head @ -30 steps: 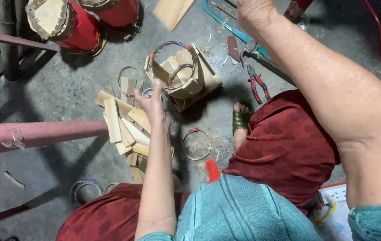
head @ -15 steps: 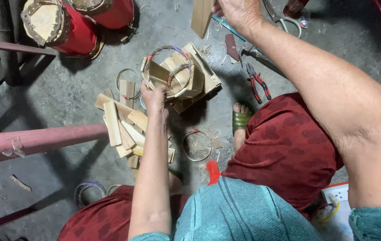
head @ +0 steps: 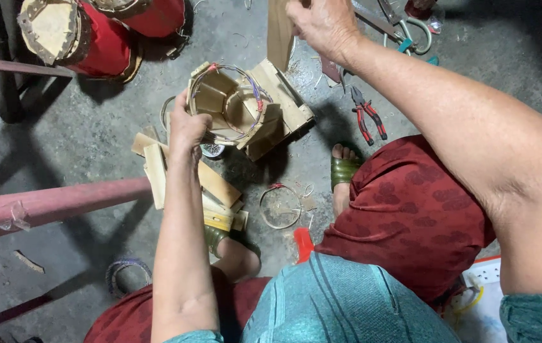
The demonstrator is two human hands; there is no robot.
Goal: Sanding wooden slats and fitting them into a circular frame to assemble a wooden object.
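My left hand (head: 188, 127) grips the near rim of a small barrel shell (head: 245, 108) made of wooden staves held inside wire hoops, lying on its side on the concrete floor. My right hand (head: 325, 25) is raised at the top of the view, closed on a flat wooden stave (head: 279, 35) held upright just above the shell. A loose pile of wooden staves (head: 182, 181) lies under my left wrist.
Red-handled pliers (head: 369, 121) lie right of the shell. A wire ring (head: 280, 206) rests near my knees. Two red drums (head: 87, 38) stand at the top left. A pink bar (head: 61, 200) crosses the left side. Shears and tools (head: 404, 28) lie at the top right.
My left hand has moved from the stave pile up to the shell's rim and taken hold of it. My right hand has brought the stave down closer to the shell.
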